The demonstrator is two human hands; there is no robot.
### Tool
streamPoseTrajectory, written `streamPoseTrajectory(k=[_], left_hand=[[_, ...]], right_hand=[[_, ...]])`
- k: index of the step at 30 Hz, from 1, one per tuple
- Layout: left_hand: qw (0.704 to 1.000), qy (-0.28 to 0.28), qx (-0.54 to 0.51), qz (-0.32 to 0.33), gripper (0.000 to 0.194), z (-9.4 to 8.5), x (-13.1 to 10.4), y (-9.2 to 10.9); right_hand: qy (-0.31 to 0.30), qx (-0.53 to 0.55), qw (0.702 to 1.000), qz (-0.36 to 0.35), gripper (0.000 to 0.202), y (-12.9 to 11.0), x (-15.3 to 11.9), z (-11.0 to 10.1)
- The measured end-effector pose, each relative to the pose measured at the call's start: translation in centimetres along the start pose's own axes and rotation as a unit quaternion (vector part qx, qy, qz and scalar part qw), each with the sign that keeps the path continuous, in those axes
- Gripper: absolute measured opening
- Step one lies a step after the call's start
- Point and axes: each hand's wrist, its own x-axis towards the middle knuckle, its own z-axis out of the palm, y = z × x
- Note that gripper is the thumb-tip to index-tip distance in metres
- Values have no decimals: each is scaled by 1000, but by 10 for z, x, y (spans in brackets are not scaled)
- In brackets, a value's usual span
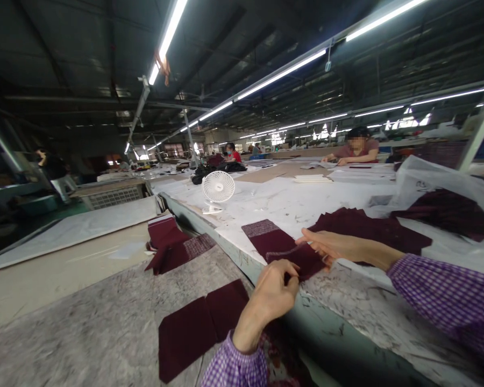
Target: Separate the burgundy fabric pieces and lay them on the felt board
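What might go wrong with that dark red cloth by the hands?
The dark red cloth lies right by the edge of the white table, where the left hand seems to pinch it, so a tug might pull it off. And the little white fan stands nearby; if it's on, its breeze might ruffle the cloth.

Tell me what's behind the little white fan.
Dark, heaped cloth shows past both sides of the white fan. Whatever sits directly behind it is covered, so I can't tell.
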Motion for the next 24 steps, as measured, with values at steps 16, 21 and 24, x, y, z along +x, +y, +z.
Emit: streamPoseTrajectory(k=[16, 21, 24], left_hand=[[993, 43, -104, 48, 39, -19, 21, 18], [984, 40, 167, 58, 20, 5, 51, 2], [979, 8, 198, 41, 19, 19, 69, -11]], right_hand=[[26, -161, 983, -78, 56, 7, -13, -10], [0, -197, 974, -115, 53, 2, -11, -9], [16, -225, 971, -83, 51, 4, -12, -12]])
